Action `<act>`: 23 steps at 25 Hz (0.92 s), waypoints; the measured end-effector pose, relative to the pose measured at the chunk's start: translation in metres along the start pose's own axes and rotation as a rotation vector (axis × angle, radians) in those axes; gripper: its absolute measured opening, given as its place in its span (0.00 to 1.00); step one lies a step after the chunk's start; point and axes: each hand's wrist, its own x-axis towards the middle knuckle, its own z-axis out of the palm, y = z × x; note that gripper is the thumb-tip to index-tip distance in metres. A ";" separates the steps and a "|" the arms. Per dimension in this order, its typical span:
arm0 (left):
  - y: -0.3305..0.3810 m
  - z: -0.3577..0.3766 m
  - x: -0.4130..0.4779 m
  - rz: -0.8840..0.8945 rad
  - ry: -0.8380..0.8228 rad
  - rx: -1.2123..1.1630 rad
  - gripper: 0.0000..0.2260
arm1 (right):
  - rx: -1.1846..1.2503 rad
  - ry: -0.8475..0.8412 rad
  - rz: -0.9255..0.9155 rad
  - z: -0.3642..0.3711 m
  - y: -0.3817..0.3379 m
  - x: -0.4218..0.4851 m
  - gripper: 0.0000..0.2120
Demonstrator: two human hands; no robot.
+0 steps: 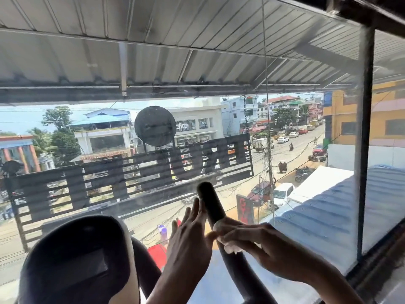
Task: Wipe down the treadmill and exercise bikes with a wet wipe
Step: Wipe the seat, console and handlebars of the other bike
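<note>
Low in the centre of the frame, the right grip [260, 244] wraps the wet wipe [231, 249] around the black handlebar [210, 200], apparently to scrub it, while the left grip [188, 240], released with straight fingers, lies just beside, likely steadying.

A large glass window [219, 132] fills the view, bounded at right by a dark frame post [365, 128]. Outside, a corrugated metal awning [153, 44] hangs over a slatted sign [109, 178] and a sunlit street [293, 148] lined with buildings.
</note>
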 end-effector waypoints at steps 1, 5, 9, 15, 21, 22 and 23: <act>-0.001 0.000 -0.001 0.006 0.003 0.007 0.39 | 0.030 0.106 0.027 -0.004 -0.004 0.009 0.14; -0.003 0.001 0.000 0.025 -0.006 0.053 0.41 | 0.054 0.281 0.173 0.006 -0.005 0.062 0.20; -0.003 0.002 -0.001 0.040 -0.008 0.081 0.42 | 0.147 0.424 0.244 0.032 0.007 0.053 0.15; -0.004 0.004 0.001 0.047 -0.002 0.065 0.42 | 0.160 0.236 0.396 0.010 -0.009 -0.009 0.06; -0.005 0.006 0.002 0.072 -0.005 0.061 0.44 | -0.042 0.437 0.364 0.031 -0.011 0.049 0.13; -0.005 0.007 0.003 0.076 -0.012 0.051 0.44 | -0.081 0.464 0.370 0.039 -0.011 0.051 0.13; -0.007 0.007 0.003 0.083 -0.014 0.047 0.44 | -0.097 0.480 0.394 0.042 -0.011 0.048 0.14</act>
